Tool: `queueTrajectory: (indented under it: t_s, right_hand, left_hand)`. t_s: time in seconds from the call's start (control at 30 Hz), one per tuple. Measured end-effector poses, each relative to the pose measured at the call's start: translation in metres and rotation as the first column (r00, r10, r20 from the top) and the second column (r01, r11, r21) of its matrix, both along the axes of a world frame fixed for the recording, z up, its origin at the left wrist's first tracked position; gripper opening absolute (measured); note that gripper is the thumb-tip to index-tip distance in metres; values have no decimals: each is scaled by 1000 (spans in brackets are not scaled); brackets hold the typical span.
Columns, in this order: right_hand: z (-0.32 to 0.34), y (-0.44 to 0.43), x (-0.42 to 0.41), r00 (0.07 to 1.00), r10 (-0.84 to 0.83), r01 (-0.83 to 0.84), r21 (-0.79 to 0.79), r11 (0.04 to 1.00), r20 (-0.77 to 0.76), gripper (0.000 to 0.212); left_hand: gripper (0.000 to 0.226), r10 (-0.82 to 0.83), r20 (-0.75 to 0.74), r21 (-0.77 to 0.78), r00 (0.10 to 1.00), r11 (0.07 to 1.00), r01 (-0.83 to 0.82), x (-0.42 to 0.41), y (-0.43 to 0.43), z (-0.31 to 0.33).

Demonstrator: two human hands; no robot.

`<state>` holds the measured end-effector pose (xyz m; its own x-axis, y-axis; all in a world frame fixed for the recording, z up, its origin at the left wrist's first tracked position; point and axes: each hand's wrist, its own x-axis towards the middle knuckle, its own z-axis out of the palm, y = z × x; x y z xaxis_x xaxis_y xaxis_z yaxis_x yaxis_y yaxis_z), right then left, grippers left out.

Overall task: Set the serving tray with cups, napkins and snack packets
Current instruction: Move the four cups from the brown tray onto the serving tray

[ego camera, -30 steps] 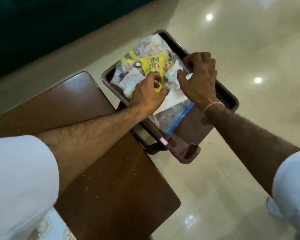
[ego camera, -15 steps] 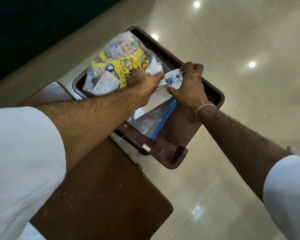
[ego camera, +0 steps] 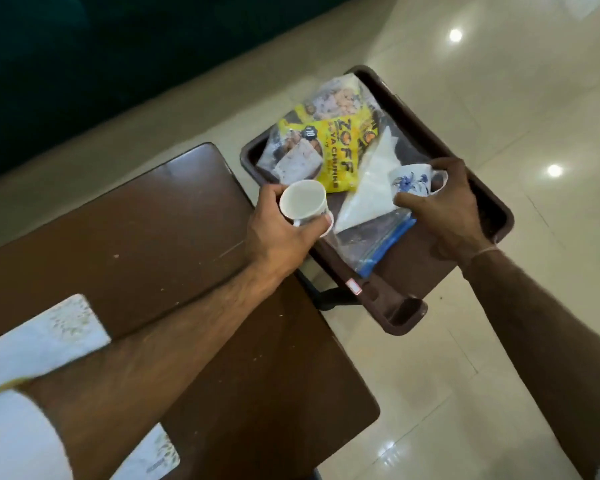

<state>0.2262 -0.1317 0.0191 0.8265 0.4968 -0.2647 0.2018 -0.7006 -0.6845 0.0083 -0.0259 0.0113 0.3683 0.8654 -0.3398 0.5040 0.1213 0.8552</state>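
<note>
A dark brown serving tray (ego camera: 492, 216) sits past the table's far corner. On it lie a yellow snack packet (ego camera: 336, 157), a clear packet (ego camera: 340, 95) behind it, a folded white napkin (ego camera: 371, 192) and a zip bag with a blue strip (ego camera: 378, 251). My left hand (ego camera: 278, 237) grips a white cup (ego camera: 302, 206), its mouth facing me, at the tray's near-left rim. My right hand (ego camera: 444, 209) holds a second white cup with a blue flower (ego camera: 413, 181) over the tray's right side, beside the napkin.
The brown wooden table (ego camera: 146, 244) fills the left and lower middle. White patterned cloth pieces (ego camera: 49, 337) lie near its left edge. Glossy cream floor tiles (ego camera: 499, 375) spread to the right. A dark teal surface (ego camera: 84, 64) runs along the top left.
Both hands were pressed together over the packets around the cups. Now they have drawn apart: the left brought one cup toward the table, the right holds the flowered cup over the tray.
</note>
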Motion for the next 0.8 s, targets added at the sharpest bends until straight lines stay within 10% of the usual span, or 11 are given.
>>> queueTrajectory:
  t_s: [0.4, 0.8]
  right_hand:
    - [5, 69, -233, 772, 625, -619, 83, 781, -117, 77]
    - [-4, 97, -473, 276, 959, -961, -33, 275, -57, 76]
  left_hand:
    - [68, 429, -198, 37, 882, 902, -430, -216, -35, 8]
    - [65, 827, -334, -87, 453, 451, -888, -363, -107, -8]
